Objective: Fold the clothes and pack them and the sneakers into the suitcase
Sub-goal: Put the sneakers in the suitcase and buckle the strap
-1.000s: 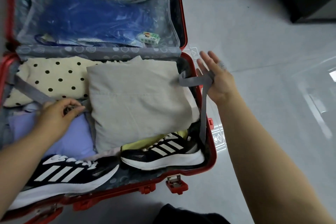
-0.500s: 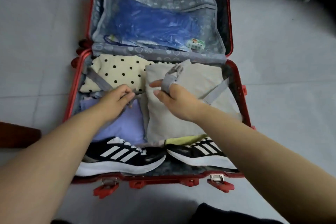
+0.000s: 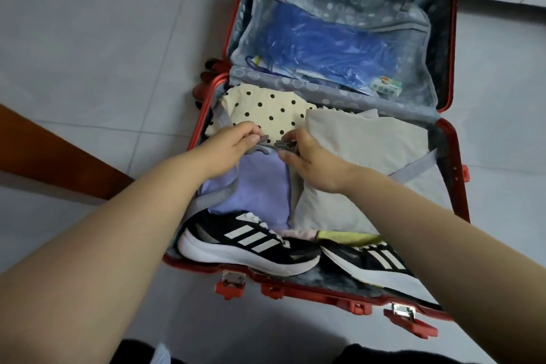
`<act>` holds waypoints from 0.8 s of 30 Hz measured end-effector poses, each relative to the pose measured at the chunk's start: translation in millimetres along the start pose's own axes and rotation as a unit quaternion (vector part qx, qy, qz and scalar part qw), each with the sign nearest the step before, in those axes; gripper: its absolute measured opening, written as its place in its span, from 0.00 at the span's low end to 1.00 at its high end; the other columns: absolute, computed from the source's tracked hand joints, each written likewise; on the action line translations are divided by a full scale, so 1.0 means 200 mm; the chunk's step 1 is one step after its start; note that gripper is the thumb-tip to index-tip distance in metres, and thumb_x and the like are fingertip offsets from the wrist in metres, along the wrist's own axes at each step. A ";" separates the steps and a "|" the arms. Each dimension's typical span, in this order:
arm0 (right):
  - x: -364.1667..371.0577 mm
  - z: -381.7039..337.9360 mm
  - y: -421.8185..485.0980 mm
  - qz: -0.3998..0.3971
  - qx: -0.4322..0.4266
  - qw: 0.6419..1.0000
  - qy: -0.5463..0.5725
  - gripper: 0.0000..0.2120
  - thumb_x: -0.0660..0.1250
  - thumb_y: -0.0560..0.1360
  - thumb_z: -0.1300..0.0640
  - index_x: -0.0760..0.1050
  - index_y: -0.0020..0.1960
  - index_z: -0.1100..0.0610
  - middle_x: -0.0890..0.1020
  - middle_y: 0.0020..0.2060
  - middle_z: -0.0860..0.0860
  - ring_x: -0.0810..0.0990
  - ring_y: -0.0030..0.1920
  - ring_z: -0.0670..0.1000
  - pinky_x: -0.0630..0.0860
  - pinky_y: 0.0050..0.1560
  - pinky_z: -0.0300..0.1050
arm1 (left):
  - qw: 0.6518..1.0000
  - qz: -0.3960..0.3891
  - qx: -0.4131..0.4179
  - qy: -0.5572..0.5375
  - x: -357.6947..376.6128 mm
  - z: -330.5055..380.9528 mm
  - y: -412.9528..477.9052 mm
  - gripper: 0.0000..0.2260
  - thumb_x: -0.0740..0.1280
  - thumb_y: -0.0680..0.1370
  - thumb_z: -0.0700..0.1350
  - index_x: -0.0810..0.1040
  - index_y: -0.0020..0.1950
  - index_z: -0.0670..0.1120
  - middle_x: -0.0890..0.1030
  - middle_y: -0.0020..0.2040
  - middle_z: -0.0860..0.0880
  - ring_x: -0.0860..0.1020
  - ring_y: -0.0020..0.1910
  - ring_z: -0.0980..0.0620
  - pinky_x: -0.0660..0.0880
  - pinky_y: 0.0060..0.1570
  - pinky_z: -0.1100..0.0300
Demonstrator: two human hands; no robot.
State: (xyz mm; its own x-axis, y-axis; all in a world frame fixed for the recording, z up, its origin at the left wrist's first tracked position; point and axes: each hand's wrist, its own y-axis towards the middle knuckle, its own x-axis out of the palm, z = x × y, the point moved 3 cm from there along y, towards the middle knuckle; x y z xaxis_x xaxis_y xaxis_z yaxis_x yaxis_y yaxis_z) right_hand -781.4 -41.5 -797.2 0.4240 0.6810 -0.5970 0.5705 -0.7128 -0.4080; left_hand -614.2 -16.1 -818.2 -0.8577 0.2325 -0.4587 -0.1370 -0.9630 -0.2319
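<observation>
As the left grip [image 3: 236, 145] pinches one strap end [image 3: 263, 138], the right grip [image 3: 310, 160] pinches the buckle [image 3: 285, 145] — almost touching.

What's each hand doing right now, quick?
Left hand: closed, pinching the grey strap end.
Right hand: closed, pinching the strap buckle.

Soft, even daylight is filling the frame. Nearer than the grip on the strap buckle [image 3: 283, 145], shadow is darkening the floor [image 3: 192, 328]. Beyond it, blue plastic [image 3: 325, 44] is glinting faintly. Wide-angle distortion is stretching the edges; detail is looking slightly soft.
</observation>
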 end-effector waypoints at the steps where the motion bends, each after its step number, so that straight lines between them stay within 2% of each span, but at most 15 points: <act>1: 0.02 0.01 -0.01 0.000 -0.014 1.000 0.005 0.18 0.58 0.80 0.55 0.62 0.66 0.62 0.72 0.61 0.57 0.70 0.56 0.49 0.64 0.57 0.37 | 1.000 -0.001 -0.001 -0.009 0.00 0.00 0.00 0.06 0.58 0.81 0.39 0.74 0.53 0.43 0.75 0.42 0.56 0.71 0.43 0.61 0.68 0.46 0.70; 4: 0.05 0.03 -0.04 0.021 -0.032 0.999 0.016 0.16 0.59 0.80 0.58 0.65 0.66 0.62 0.73 0.59 0.56 0.70 0.54 0.48 0.64 0.52 0.32 | 1.000 -0.008 0.011 -0.017 0.02 0.02 0.00 0.06 0.59 0.80 0.39 0.75 0.52 0.46 0.76 0.43 0.58 0.72 0.43 0.64 0.68 0.47 0.71; 7: 0.06 0.04 -0.06 0.054 -0.056 0.997 0.019 0.17 0.62 0.78 0.61 0.66 0.65 0.62 0.75 0.57 0.58 0.74 0.56 0.54 0.67 0.56 0.38 | 0.999 -0.020 0.020 -0.017 0.06 0.05 0.00 0.06 0.61 0.80 0.39 0.75 0.53 0.47 0.76 0.41 0.54 0.73 0.41 0.60 0.69 0.46 0.68; 10: 0.05 0.04 -0.08 0.073 -0.061 0.995 0.028 0.20 0.63 0.77 0.61 0.63 0.67 0.62 0.76 0.57 0.57 0.74 0.57 0.54 0.68 0.58 0.41 | 0.999 -0.026 0.017 -0.032 0.08 0.08 0.02 0.05 0.61 0.79 0.41 0.74 0.52 0.50 0.76 0.40 0.52 0.74 0.41 0.58 0.69 0.47 0.67; 14: 0.01 0.07 -0.10 0.102 -0.049 0.992 0.060 0.19 0.62 0.78 0.61 0.63 0.68 0.60 0.73 0.54 0.51 0.71 0.54 0.48 0.64 0.53 0.33 | 0.999 -0.019 0.021 -0.030 0.09 0.08 0.04 0.06 0.61 0.79 0.39 0.74 0.51 0.50 0.76 0.40 0.54 0.74 0.41 0.60 0.69 0.47 0.67; 18: -0.01 0.11 -0.12 0.109 -0.039 0.989 0.096 0.16 0.62 0.79 0.60 0.66 0.66 0.59 0.73 0.48 0.43 0.72 0.48 0.41 0.65 0.51 0.26 | 0.999 -0.010 0.029 -0.008 0.09 0.08 0.03 0.07 0.62 0.79 0.39 0.75 0.54 0.48 0.77 0.43 0.57 0.73 0.43 0.63 0.69 0.46 0.72; 20: 0.01 0.12 -0.12 0.097 -0.048 0.990 0.085 0.16 0.63 0.78 0.61 0.68 0.65 0.59 0.75 0.51 0.47 0.72 0.49 0.42 0.64 0.51 0.22 | 0.999 -0.010 0.031 -0.006 0.10 0.08 0.03 0.07 0.61 0.79 0.39 0.76 0.54 0.46 0.77 0.43 0.56 0.73 0.42 0.64 0.68 0.44 0.75; 22: 0.02 0.11 -0.11 0.098 -0.057 0.991 0.072 0.17 0.65 0.77 0.61 0.69 0.65 0.58 0.77 0.56 0.52 0.73 0.53 0.46 0.65 0.53 0.26 | 1.000 -0.012 0.025 -0.006 0.10 0.08 0.03 0.07 0.61 0.79 0.39 0.76 0.54 0.47 0.77 0.43 0.56 0.73 0.42 0.63 0.68 0.43 0.75; 24: 0.01 0.10 -0.10 0.115 -0.061 0.990 0.059 0.21 0.67 0.76 0.59 0.68 0.67 0.58 0.77 0.59 0.53 0.74 0.55 0.47 0.66 0.56 0.30 | 1.000 -0.012 0.015 -0.008 0.10 0.07 0.03 0.07 0.61 0.79 0.39 0.76 0.54 0.47 0.77 0.43 0.57 0.73 0.42 0.64 0.68 0.43 0.75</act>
State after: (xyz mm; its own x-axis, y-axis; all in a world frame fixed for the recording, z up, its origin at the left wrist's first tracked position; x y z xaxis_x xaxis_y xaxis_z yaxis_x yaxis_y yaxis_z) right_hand -806.7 -28.4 -804.8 0.6274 0.5231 -0.5768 0.5266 -0.8307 -0.1806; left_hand -639.2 -18.4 -816.8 -0.8611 0.2546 -0.4401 -0.1734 -0.9608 -0.2165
